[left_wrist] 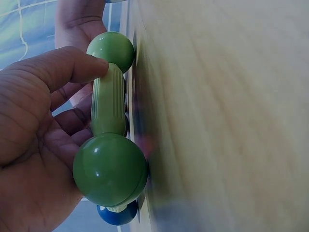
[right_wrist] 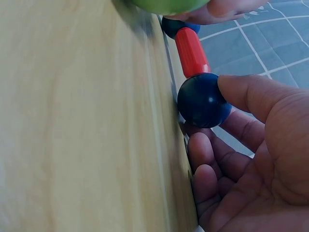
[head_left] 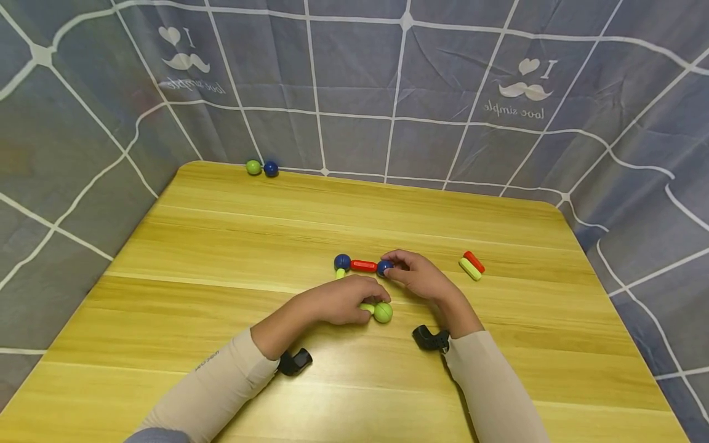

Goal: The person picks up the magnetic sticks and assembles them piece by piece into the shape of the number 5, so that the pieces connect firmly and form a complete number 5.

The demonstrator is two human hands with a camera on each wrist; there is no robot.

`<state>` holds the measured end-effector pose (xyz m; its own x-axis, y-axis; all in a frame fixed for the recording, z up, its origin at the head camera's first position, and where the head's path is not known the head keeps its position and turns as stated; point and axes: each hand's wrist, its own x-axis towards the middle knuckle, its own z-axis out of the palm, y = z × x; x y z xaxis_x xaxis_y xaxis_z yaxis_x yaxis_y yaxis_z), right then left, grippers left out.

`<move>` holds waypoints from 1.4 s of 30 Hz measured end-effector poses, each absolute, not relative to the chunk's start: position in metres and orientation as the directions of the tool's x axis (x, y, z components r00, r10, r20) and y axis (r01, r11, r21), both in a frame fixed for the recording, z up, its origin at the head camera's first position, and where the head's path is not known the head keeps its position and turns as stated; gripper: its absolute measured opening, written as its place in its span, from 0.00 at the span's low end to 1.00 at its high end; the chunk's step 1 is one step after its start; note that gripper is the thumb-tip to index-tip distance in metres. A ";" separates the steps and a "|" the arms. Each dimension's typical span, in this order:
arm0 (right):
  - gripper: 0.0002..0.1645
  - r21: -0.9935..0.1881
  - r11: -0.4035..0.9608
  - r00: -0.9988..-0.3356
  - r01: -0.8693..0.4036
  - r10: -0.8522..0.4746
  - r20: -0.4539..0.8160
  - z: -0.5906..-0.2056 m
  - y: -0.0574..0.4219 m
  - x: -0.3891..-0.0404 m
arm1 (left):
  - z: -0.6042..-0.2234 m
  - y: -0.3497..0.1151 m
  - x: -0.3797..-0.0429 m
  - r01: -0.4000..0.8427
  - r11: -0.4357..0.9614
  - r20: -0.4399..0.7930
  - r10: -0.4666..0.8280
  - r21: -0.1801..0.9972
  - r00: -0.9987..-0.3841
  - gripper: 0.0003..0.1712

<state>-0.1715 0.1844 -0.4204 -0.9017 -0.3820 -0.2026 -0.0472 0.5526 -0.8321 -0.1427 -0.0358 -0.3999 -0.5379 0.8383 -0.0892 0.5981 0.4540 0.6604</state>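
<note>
Balls and rods are joined into an open-sided figure on the table. Its far side is a red rod [head_left: 364, 266] between a left blue ball [head_left: 342, 262] and a right blue ball [right_wrist: 202, 102]. My left hand [head_left: 346, 299] pinches a light green rod [left_wrist: 108, 99], thumb near the end that meets the right green ball [head_left: 383, 312]. A second green ball [left_wrist: 110, 169] at the rod's other end is hidden under that hand in the head view. A short green rod [head_left: 340, 273] joins the left blue ball. With thumb and fingers, my right hand [head_left: 421, 277] holds the right blue ball.
A loose red rod [head_left: 474, 261] and a loose green rod [head_left: 470, 269] lie side by side on the right. At the far left edge of the wooden table [head_left: 221, 246] sit a green ball [head_left: 253, 167] and a blue ball [head_left: 271, 168], with a grey checked curtain [head_left: 354, 80] behind.
</note>
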 end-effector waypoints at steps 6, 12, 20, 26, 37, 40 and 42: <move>0.19 -0.834 0.550 -0.905 -0.036 -0.373 -0.207 -0.421 0.184 -0.170 | -0.402 -0.037 -0.142 0.599 0.452 -0.082 0.837 0.661 -0.541 0.24; 0.19 -0.846 0.533 -0.906 -0.034 -0.374 -0.199 -0.422 0.183 -0.169 | -0.402 -0.038 -0.141 0.595 0.454 -0.081 0.834 0.663 -0.546 0.24; 0.20 -0.830 0.555 -0.909 -0.048 -0.368 -0.193 -0.423 0.183 -0.169 | -0.397 -0.043 -0.136 0.619 0.478 -0.055 0.816 0.623 -0.575 0.22; 0.20 -0.816 0.575 -0.913 -0.059 -0.362 -0.189 -0.425 0.183 -0.169 | -0.389 -0.061 -0.128 0.597 0.584 -0.012 0.720 0.550 -0.694 0.21; 0.21 -0.807 0.588 -0.912 -0.050 -0.357 -0.203 -0.424 0.180 -0.169 | -0.405 -0.105 -0.100 0.329 0.587 -0.016 0.504 0.740 -0.864 0.24; 0.21 -0.811 0.583 -0.913 -0.048 -0.355 -0.202 -0.423 0.181 -0.168 | -0.413 -0.107 -0.095 0.260 0.494 -0.021 0.493 0.830 -0.870 0.27; 0.21 -0.815 0.578 -0.912 -0.044 -0.356 -0.203 -0.423 0.181 -0.168 | -0.418 -0.106 -0.093 0.208 0.445 -0.032 0.475 0.871 -0.879 0.28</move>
